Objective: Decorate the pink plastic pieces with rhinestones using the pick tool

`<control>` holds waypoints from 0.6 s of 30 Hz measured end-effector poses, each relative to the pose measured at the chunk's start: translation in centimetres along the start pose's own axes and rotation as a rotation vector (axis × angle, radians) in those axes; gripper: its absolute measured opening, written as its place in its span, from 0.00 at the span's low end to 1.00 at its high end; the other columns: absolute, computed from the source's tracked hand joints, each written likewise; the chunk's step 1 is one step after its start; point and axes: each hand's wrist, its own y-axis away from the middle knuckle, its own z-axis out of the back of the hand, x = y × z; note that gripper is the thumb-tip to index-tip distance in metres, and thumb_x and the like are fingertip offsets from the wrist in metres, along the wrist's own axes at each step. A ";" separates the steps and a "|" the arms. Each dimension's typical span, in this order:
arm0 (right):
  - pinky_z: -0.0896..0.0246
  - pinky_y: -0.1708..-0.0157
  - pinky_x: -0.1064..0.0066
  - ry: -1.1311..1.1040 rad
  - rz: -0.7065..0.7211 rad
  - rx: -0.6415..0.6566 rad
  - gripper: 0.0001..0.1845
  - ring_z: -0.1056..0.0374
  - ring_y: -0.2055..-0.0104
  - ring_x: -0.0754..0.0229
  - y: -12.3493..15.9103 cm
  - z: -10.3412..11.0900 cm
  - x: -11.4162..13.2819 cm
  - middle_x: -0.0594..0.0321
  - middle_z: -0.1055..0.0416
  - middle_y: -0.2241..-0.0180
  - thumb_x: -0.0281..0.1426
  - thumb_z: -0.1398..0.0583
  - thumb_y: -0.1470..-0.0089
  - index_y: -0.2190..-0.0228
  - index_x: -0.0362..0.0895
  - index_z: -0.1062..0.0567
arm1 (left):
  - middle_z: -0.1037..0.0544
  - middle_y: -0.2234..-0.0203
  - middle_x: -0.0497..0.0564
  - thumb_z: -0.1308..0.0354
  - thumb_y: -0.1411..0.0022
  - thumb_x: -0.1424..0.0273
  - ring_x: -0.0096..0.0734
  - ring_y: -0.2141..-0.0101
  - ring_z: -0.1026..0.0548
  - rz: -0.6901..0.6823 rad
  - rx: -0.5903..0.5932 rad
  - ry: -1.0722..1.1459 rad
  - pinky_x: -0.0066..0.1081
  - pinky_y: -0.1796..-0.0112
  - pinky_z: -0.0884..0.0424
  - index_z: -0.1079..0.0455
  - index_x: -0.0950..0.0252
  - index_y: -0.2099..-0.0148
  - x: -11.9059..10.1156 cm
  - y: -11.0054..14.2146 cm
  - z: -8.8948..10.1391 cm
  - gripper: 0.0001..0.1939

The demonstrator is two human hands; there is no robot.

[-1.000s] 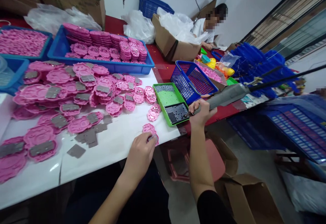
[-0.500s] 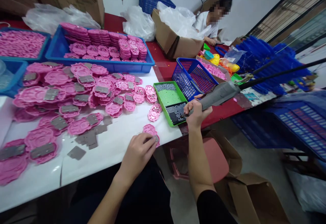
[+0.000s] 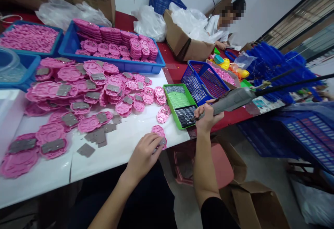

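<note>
Our white table (image 3: 125,137) has a green tray (image 3: 172,107) at right. Beside it, our right hand (image 3: 206,117) has its grip wrapped around a grey driver (image 3: 232,101); at the near edge, our left hand (image 3: 144,152) has its grip on a pink piece (image 3: 158,129).

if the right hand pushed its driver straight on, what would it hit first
Probably the black gridded tray inside the green tray, just past the driver's tip, though depth is unclear.

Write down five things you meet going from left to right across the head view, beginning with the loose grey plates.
Loose grey plates, left hand, green tray, right hand, blue slatted crate.
</note>
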 end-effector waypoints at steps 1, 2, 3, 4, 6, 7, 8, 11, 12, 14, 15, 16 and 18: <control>0.54 0.88 0.75 -0.008 -0.008 0.008 0.07 0.47 0.89 0.69 0.0 0.0 -0.1 0.79 0.43 0.87 0.29 0.41 0.56 0.70 0.46 0.33 | 0.19 0.56 0.55 0.42 0.28 0.73 0.39 0.53 0.22 0.004 0.004 0.004 0.43 0.50 0.23 0.27 0.63 0.49 0.0 0.0 0.0 0.08; 0.54 0.88 0.74 -0.019 -0.013 0.015 0.06 0.47 0.89 0.69 -0.1 0.0 -0.2 0.79 0.43 0.87 0.29 0.41 0.56 0.71 0.46 0.34 | 0.19 0.57 0.54 0.42 0.28 0.72 0.39 0.54 0.22 0.008 0.012 0.006 0.43 0.51 0.23 0.27 0.63 0.50 -0.1 0.0 0.0 0.07; 0.54 0.88 0.74 -0.029 -0.014 0.020 0.06 0.47 0.89 0.69 -0.2 0.0 -0.3 0.78 0.43 0.87 0.29 0.41 0.56 0.72 0.46 0.34 | 0.19 0.58 0.54 0.42 0.28 0.72 0.38 0.55 0.22 0.010 0.023 0.007 0.42 0.51 0.24 0.27 0.63 0.50 -0.1 -0.1 0.0 0.06; 0.54 0.88 0.74 -0.036 -0.011 0.024 0.06 0.47 0.89 0.69 -0.3 0.0 -0.4 0.78 0.42 0.87 0.29 0.41 0.56 0.72 0.47 0.34 | 0.19 0.58 0.53 0.42 0.28 0.72 0.38 0.56 0.22 0.010 0.035 0.008 0.41 0.52 0.24 0.27 0.62 0.51 -0.2 -0.1 0.1 0.06; 0.54 0.88 0.74 -0.046 0.000 0.022 0.07 0.47 0.89 0.68 -0.5 0.0 -0.2 0.79 0.42 0.87 0.30 0.40 0.56 0.71 0.47 0.34 | 0.18 0.59 0.52 0.43 0.27 0.71 0.36 0.57 0.21 0.003 0.054 0.005 0.40 0.54 0.25 0.27 0.62 0.52 -0.3 -0.1 0.1 0.05; 0.54 0.88 0.74 -0.054 0.003 0.016 0.08 0.48 0.89 0.68 -0.5 -0.1 0.1 0.79 0.42 0.87 0.30 0.40 0.56 0.70 0.47 0.34 | 0.18 0.60 0.52 0.43 0.27 0.71 0.36 0.58 0.21 -0.001 0.057 0.002 0.39 0.54 0.26 0.27 0.62 0.53 -0.4 0.0 0.1 0.05; 0.54 0.88 0.74 -0.065 0.004 0.005 0.09 0.48 0.89 0.68 -0.5 -0.2 0.5 0.79 0.43 0.87 0.30 0.40 0.56 0.70 0.47 0.34 | 0.18 0.60 0.52 0.43 0.27 0.72 0.36 0.58 0.21 -0.002 0.056 -0.001 0.39 0.54 0.26 0.27 0.62 0.53 -0.4 0.0 0.1 0.05; 0.54 0.88 0.74 -0.121 -0.003 -0.037 0.09 0.49 0.89 0.68 0.4 -0.5 2.4 0.79 0.43 0.87 0.29 0.40 0.56 0.70 0.48 0.34 | 0.19 0.61 0.51 0.43 0.28 0.73 0.36 0.60 0.22 0.001 0.044 -0.021 0.38 0.54 0.27 0.27 0.62 0.53 -0.6 0.0 0.1 0.04; 0.54 0.88 0.75 -0.142 -0.008 -0.033 0.08 0.49 0.89 0.69 1.1 -0.7 3.1 0.79 0.44 0.87 0.30 0.40 0.56 0.70 0.48 0.33 | 0.19 0.61 0.52 0.42 0.28 0.73 0.36 0.60 0.22 -0.001 0.042 -0.029 0.38 0.55 0.27 0.27 0.63 0.53 -0.6 -0.1 0.1 0.04; 0.54 0.89 0.75 -0.193 -0.033 0.046 0.08 0.51 0.90 0.69 2.9 -1.2 4.3 0.79 0.44 0.87 0.30 0.41 0.55 0.69 0.47 0.32 | 0.18 0.61 0.52 0.42 0.29 0.73 0.37 0.60 0.21 -0.013 0.035 -0.047 0.38 0.55 0.27 0.28 0.63 0.52 -0.7 -0.2 0.1 0.05; 0.53 0.89 0.75 -0.225 -0.058 0.134 0.08 0.51 0.90 0.69 4.1 -1.5 4.7 0.79 0.44 0.87 0.31 0.40 0.54 0.67 0.48 0.31 | 0.18 0.60 0.53 0.42 0.29 0.73 0.37 0.60 0.21 -0.019 0.030 -0.053 0.38 0.56 0.27 0.28 0.63 0.51 -0.6 -0.2 0.1 0.05; 0.52 0.89 0.75 -0.251 -0.086 0.225 0.10 0.51 0.90 0.69 5.3 -1.7 5.0 0.79 0.43 0.87 0.32 0.40 0.53 0.66 0.48 0.31 | 0.18 0.60 0.54 0.42 0.29 0.73 0.38 0.59 0.21 -0.022 0.026 -0.058 0.38 0.56 0.27 0.29 0.63 0.51 -0.6 -0.2 0.1 0.06; 0.52 0.89 0.76 -0.260 -0.136 0.366 0.10 0.51 0.90 0.70 7.6 -2.3 5.1 0.80 0.42 0.86 0.33 0.38 0.51 0.65 0.49 0.31 | 0.18 0.59 0.54 0.41 0.29 0.73 0.39 0.58 0.20 -0.023 0.024 -0.058 0.38 0.56 0.27 0.30 0.63 0.49 -0.5 -0.3 0.1 0.08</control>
